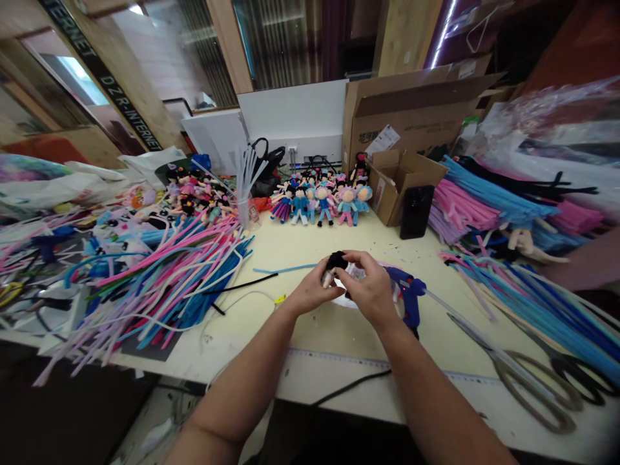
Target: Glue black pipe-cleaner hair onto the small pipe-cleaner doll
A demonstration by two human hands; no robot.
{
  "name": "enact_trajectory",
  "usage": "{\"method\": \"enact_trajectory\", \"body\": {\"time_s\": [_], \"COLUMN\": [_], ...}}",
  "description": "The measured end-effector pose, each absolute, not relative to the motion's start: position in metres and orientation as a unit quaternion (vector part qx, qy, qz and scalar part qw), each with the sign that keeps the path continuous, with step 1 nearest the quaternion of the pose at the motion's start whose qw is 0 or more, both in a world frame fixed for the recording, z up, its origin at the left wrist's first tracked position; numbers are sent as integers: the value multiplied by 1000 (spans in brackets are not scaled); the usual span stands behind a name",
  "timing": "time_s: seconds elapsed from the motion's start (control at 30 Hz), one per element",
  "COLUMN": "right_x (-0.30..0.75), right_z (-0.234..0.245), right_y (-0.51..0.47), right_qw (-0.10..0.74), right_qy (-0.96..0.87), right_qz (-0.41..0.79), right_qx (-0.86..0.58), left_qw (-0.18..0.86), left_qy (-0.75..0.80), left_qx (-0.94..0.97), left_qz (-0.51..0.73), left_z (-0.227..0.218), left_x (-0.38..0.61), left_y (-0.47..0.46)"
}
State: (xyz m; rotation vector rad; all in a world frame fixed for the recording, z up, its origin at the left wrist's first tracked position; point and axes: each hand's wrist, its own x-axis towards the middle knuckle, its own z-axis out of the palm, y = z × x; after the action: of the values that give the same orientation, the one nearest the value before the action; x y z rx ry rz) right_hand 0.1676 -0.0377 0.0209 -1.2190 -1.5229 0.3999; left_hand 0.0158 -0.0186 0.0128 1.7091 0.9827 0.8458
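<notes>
Both hands meet over the middle of the table around a small doll head with black fuzzy hair and a pale face. My left hand grips it from the left, thumb and fingers closed on it. From the right, my right hand has its fingers pressed against the same piece. Part of the head is hidden behind the fingers. Just right of my right hand lies a blue glue gun with a clear glue stick in its back. A light blue pipe cleaner lies left of the hands.
Piles of coloured pipe cleaners cover the left, with more bundles at right. Finished dolls stand at the back near a cardboard box and a black phone. Large scissors lie front right.
</notes>
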Motion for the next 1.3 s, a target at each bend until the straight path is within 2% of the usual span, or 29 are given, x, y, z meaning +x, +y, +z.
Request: {"method": "enact_trajectory", "body": {"time_s": [0.4, 0.53, 0.63, 0.73, 0.83, 1.0, 1.1, 1.3], "right_x": [166, 166, 169, 176, 183, 196, 215, 255], "right_z": [20, 21, 22, 26, 35, 39, 26, -7], "right_y": [-37, -37, -37, -37, -41, -66, -87, -119], "right_qw": [557, 558, 584, 606, 569, 454, 399, 355], "right_qy": [-641, -626, -601, -575, -574, -648, -663, -648], "right_qz": [148, 195, 258, 260, 257, 251, 242, 199], "right_qx": [-507, -508, -480, -484, -530, -557, -585, -644], "left_qw": [505, 516, 559, 628, 673, 724, 740, 751], "left_qy": [391, 390, 385, 372, 351, 299, 280, 253], "left_qx": [686, 663, 619, 554, 496, 458, 447, 445], "left_qz": [349, 377, 396, 401, 422, 419, 419, 416], "left_z": [12, 8, 4, 4, 9, 16, 16, 13], "left_x": [20, 19, 18, 16, 15, 12, 10, 7], "left_y": [-19, -18, -16, -14, -14, -14, -14, -12]}}
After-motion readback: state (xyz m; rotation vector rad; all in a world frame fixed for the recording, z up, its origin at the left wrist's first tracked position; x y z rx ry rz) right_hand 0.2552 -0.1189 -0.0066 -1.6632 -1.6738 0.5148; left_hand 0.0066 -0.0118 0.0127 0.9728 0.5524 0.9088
